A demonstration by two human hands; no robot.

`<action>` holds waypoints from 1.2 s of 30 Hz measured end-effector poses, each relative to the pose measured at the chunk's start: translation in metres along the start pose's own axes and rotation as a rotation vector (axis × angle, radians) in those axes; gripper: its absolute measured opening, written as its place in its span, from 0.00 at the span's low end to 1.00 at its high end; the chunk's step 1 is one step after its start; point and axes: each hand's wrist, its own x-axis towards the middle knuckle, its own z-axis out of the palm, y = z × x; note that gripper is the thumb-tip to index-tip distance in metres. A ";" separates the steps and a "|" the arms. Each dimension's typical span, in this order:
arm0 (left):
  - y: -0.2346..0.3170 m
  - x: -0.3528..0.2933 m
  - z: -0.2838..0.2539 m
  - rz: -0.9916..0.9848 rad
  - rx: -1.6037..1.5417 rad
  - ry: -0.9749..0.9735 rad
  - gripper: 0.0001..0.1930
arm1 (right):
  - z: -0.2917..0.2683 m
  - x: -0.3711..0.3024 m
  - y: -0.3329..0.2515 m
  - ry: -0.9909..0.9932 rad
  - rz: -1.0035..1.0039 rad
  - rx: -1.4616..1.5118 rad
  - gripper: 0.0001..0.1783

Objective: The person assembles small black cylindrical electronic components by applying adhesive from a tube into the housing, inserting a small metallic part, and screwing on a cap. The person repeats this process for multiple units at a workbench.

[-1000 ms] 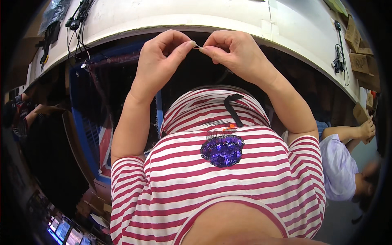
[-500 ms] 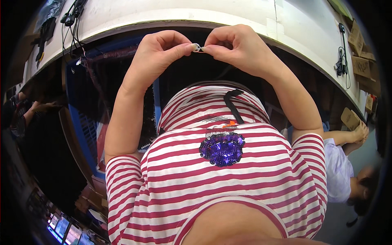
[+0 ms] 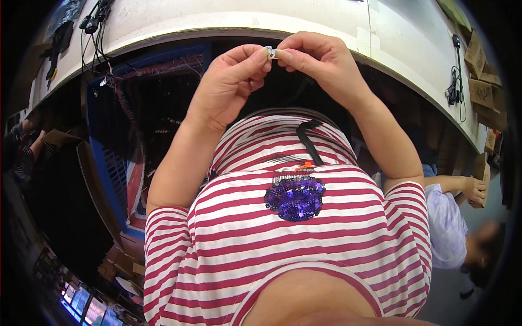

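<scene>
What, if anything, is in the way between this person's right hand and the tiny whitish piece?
Nothing visible: the right hand has its fingertips right at the near side of the whitish piece, which the left hand pinches. Whether the right fingers also grip it is too small to tell.

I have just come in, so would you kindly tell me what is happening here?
The person's left hand and right hand hold a small shiny piece between them, in front of a white workbench. It is too small to identify. Off to the right, a co-worker's hand is at a cardboard piece.
</scene>
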 end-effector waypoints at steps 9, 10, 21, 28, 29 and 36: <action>-0.008 -0.001 0.015 0.163 0.187 0.151 0.07 | 0.006 -0.004 0.016 0.289 -0.466 -0.401 0.07; 0.000 -0.003 0.016 0.169 0.274 0.118 0.07 | 0.003 -0.004 0.014 0.254 -0.450 -0.365 0.06; 0.018 -0.009 0.011 0.135 0.499 0.009 0.07 | 0.003 -0.009 0.003 0.176 -0.378 -0.317 0.05; 0.003 -0.006 0.015 0.255 0.384 0.062 0.07 | 0.012 -0.016 0.006 0.319 -0.421 -0.311 0.09; 0.002 -0.006 0.015 0.262 0.384 0.067 0.07 | 0.011 -0.016 0.005 0.294 -0.421 -0.323 0.09; -0.003 -0.004 0.017 0.254 0.227 0.112 0.07 | 0.014 -0.013 0.013 0.371 -0.645 -0.596 0.11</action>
